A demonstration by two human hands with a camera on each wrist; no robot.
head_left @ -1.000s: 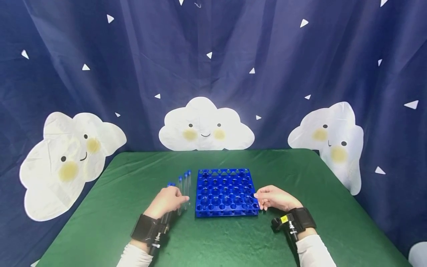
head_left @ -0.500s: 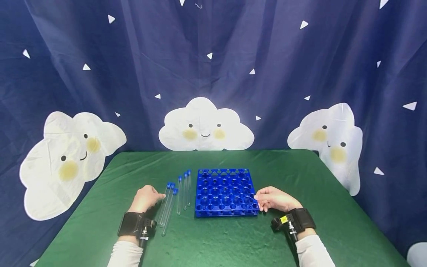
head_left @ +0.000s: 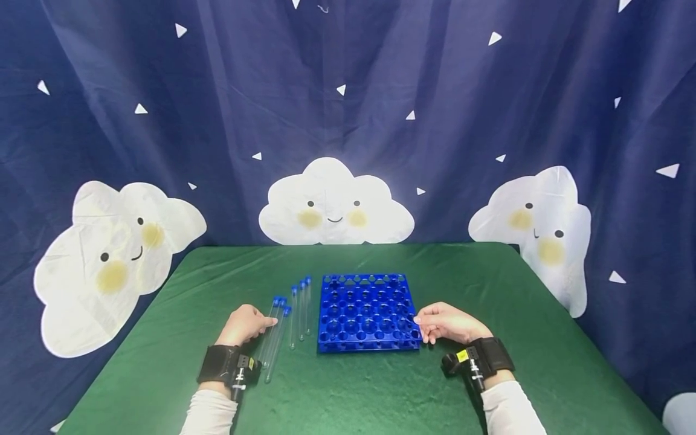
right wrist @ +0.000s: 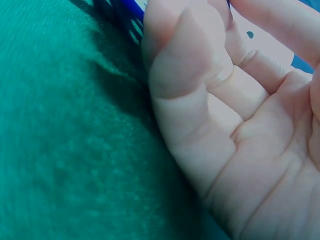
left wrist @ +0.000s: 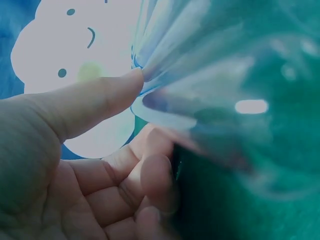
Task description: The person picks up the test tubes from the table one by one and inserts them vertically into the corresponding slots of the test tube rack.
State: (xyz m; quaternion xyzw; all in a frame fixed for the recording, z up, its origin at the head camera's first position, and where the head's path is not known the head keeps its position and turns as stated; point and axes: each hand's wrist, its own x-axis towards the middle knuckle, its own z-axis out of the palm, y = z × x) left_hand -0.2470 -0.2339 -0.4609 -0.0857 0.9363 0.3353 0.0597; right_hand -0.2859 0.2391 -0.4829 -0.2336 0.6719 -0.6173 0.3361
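Note:
On the table, left of the rack, capped glass test tubes lie in two groups. My left hand point(head_left: 244, 325) is at the nearer-left group, its thumb and forefinger pinching the leftmost test tube point(head_left: 269, 332). In the left wrist view the thumb point(left wrist: 100, 102) presses the side of a clear tube point(left wrist: 215, 110), large and blurred; the forefinger is partly hidden behind it. A blue test tube rack point(head_left: 370, 346) with rows of round holes stands in the middle. My right hand point(head_left: 448, 323) holds its right edge near the front corner; in the right wrist view its fingers point(right wrist: 185, 60) are curled.
Several test tubes are close together: a second group point(head_left: 301, 317) lies between the left group and the rack. Green cloth covers the table point(head_left: 348, 393). A dark blue curtain point(head_left: 348, 121) with white clouds hangs behind the table.
My left hand moved left, off the tubes nearer the rack, to the far side of the left group. It then came slightly right onto the leftmost tube. My right hand stayed at the rack.

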